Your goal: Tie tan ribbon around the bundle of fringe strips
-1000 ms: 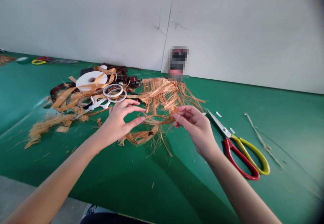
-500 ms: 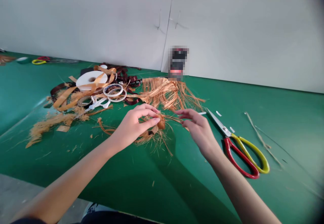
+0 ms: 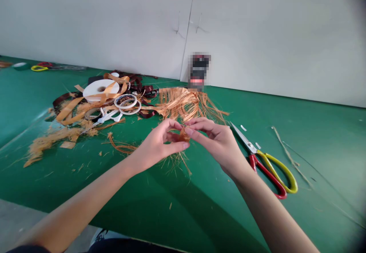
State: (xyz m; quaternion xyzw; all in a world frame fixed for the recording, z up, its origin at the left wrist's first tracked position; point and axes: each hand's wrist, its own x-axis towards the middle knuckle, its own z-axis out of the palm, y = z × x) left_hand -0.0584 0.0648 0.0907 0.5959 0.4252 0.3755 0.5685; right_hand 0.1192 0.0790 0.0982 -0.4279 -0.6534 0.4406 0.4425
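Between my fingertips is a small bundle of orange-brown fibre [image 3: 183, 135], with a rounded shiny part and thin strands sticking out below it. My left hand [image 3: 164, 140] pinches the bundle from the left, thumb underneath. From the other side my right hand [image 3: 213, 136] closes thumb and fingers on its top; the fingers hide much of it. Loose strands [image 3: 181, 161] spread over the green table [image 3: 137, 203] beneath my hands. A fringe of orange-brown raffia-like strands [image 3: 183, 102] lies just beyond them.
Large scissors [image 3: 264, 161] with red and yellow handles lie open to the right. At left, a pile holds a white ribbon spool [image 3: 100, 89], tape rings [image 3: 126, 102], white-handled scissors [image 3: 110, 115] and fibre scraps [image 3: 51, 142]. A blurred-out object [image 3: 199, 71] leans on the white wall [image 3: 271, 35].
My right hand has moved left, from holding strands out to the side onto the bundle, and its fingers now meet my left hand's. The view has shifted slightly.
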